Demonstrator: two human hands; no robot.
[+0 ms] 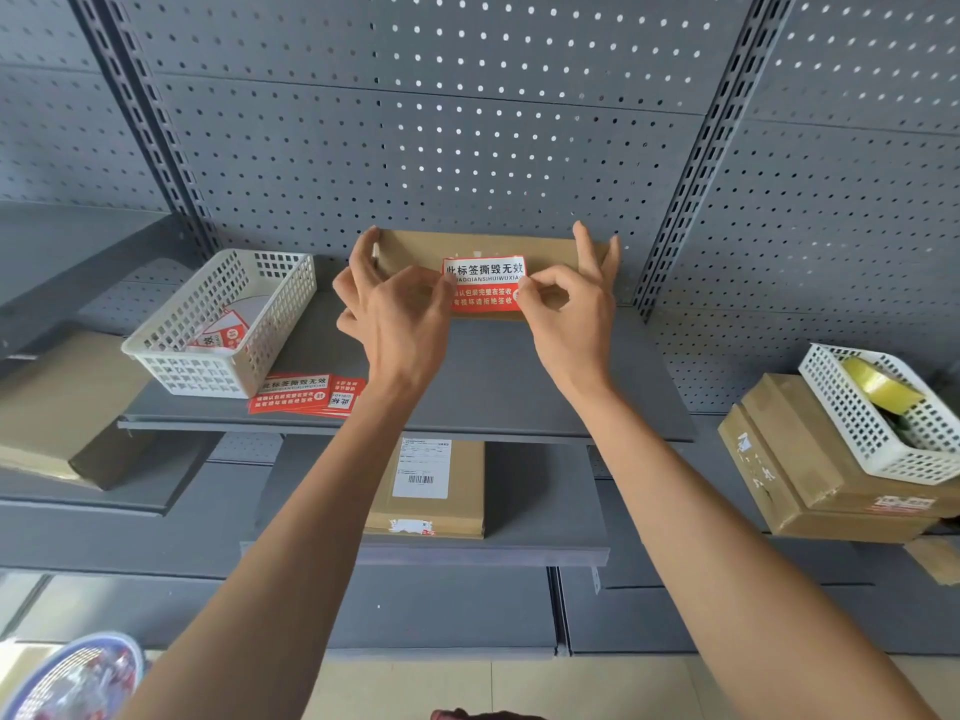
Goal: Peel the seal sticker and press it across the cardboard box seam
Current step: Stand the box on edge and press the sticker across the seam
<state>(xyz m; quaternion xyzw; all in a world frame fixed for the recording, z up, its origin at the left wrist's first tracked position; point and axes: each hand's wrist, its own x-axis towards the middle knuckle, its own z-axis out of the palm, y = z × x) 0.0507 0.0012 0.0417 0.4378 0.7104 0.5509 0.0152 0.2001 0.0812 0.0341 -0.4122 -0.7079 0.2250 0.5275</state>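
On the grey metal shelf (498, 376), toward its back edge against the perforated grey back panel (467, 122), lies the flat brown cardboard box (415, 249) I am working on. I hold the red and white rectangular seal sticker (484, 284) over the front of that box, its white band with black characters uppermost and its red band with white characters below. My left hand (395, 314) pinches the sticker's left end between thumb and forefinger, with the other fingers spread and resting at the box's left end. My right hand (566, 304) pinches the right end the same way, thumb and forefinger closed on the sticker's edge, the remaining fingers fanned upward over the box's right end. Whether the sticker already touches the cardboard I cannot tell.

Near the shelf's left end sits a white plastic lattice basket (218, 324) with more red and white stickers inside. Just beside it, at the front edge of the shelf, lies a loose pile of red seal stickers (304, 394). On the lower shelf below my forearms lies another brown cardboard box with a white shipping label (426, 485). Far to the right, a second white lattice basket (883, 413) holding a roll of yellowish tape (878, 384) rests on top of stacked brown cardboard boxes (810, 470).
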